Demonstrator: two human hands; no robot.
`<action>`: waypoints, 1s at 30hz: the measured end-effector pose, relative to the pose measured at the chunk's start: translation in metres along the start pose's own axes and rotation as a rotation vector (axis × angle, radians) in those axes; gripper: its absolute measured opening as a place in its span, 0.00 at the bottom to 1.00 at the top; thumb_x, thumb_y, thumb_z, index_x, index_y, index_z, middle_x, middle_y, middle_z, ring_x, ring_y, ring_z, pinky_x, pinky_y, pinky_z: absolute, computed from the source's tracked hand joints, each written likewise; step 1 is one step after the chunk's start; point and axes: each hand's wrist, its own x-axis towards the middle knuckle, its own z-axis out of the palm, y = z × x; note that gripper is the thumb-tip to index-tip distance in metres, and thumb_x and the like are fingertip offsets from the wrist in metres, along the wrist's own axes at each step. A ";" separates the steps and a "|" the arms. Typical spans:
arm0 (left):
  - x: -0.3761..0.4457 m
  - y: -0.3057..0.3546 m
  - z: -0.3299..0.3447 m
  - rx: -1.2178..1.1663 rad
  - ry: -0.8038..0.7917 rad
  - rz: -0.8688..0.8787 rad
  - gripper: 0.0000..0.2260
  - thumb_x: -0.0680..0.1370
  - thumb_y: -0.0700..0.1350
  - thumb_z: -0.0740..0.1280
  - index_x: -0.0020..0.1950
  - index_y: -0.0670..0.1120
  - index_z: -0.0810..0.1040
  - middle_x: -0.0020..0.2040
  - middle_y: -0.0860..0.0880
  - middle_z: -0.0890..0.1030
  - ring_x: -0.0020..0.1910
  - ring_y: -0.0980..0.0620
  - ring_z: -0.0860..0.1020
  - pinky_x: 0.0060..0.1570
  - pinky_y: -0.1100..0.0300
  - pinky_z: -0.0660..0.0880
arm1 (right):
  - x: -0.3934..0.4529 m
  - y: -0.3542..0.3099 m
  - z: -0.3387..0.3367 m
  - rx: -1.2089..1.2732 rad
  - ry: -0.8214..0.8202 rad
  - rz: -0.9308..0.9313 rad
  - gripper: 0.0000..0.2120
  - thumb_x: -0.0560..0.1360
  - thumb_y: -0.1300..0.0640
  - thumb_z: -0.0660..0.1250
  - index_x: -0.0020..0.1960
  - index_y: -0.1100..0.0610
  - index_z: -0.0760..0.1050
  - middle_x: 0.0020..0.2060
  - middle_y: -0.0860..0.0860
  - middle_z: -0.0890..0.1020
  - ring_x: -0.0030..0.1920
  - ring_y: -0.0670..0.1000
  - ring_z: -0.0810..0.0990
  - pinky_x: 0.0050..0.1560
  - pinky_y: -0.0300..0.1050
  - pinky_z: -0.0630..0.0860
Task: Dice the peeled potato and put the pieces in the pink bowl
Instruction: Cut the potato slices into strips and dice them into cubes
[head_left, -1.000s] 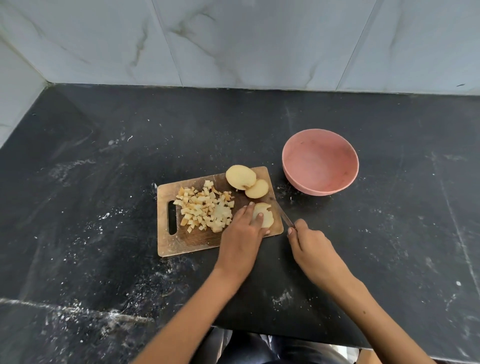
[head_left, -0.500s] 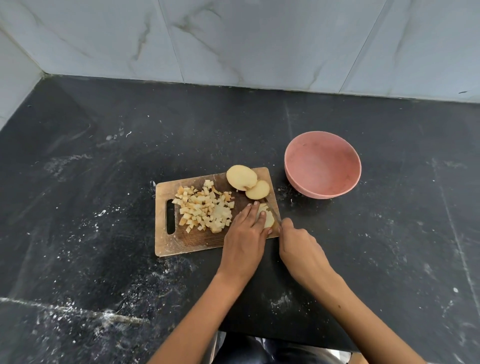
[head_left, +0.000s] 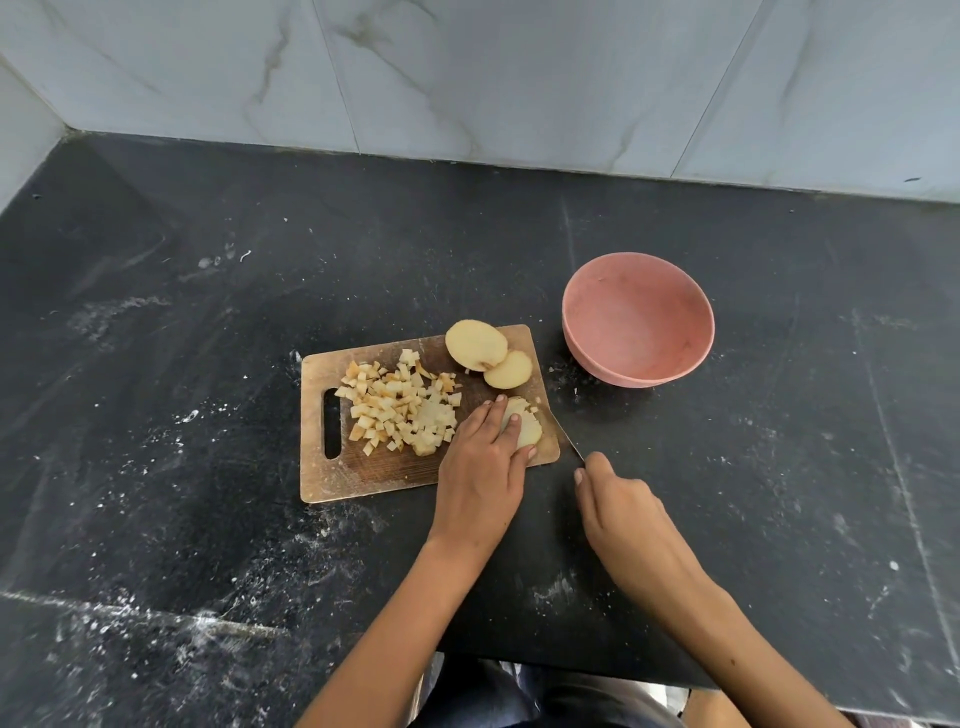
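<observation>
I see my left hand (head_left: 485, 462) pressing straight fingers on the potato slices (head_left: 524, 428) at the cutting board's (head_left: 363, 478) near right corner; my right hand (head_left: 621, 506) grips the knife (head_left: 566, 439). The pink bowl (head_left: 638, 319) sits right of it.

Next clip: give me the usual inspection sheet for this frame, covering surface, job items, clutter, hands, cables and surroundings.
Surface: dark stone counter, streaked with white smears and specks.
Job's things: wooden cutting board carries a pile of diced potato, two uncut potato slices at its far corner, and a partly cut slice. Pink bowl stands right of the board, with no pieces in it.
Clutter: nothing seen beyond the smears.
Hands: left hand rests fingers on the partly cut slice; right hand holds a knife at the board's right edge.
Cables: nothing seen.
Surroundings: pale marble-look wall tiles behind the counter.
</observation>
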 end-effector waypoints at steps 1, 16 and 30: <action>0.000 0.000 0.000 0.001 -0.002 -0.001 0.18 0.80 0.46 0.65 0.67 0.40 0.74 0.71 0.43 0.70 0.72 0.45 0.67 0.70 0.59 0.57 | 0.003 -0.001 -0.001 0.001 0.009 -0.006 0.13 0.83 0.50 0.48 0.44 0.55 0.60 0.31 0.52 0.72 0.32 0.55 0.72 0.35 0.47 0.66; 0.000 -0.001 0.000 -0.019 0.020 -0.007 0.15 0.78 0.44 0.68 0.63 0.39 0.78 0.67 0.40 0.74 0.68 0.43 0.71 0.68 0.51 0.67 | 0.040 -0.026 0.002 -0.251 -0.126 0.067 0.11 0.79 0.63 0.52 0.61 0.58 0.62 0.50 0.59 0.78 0.49 0.61 0.79 0.40 0.50 0.70; -0.001 0.001 0.001 -0.026 0.022 -0.047 0.17 0.79 0.48 0.66 0.65 0.42 0.76 0.70 0.45 0.71 0.70 0.46 0.67 0.70 0.55 0.62 | -0.022 0.016 0.003 -0.158 -0.132 0.053 0.10 0.83 0.51 0.46 0.49 0.56 0.59 0.37 0.54 0.73 0.40 0.60 0.75 0.40 0.50 0.70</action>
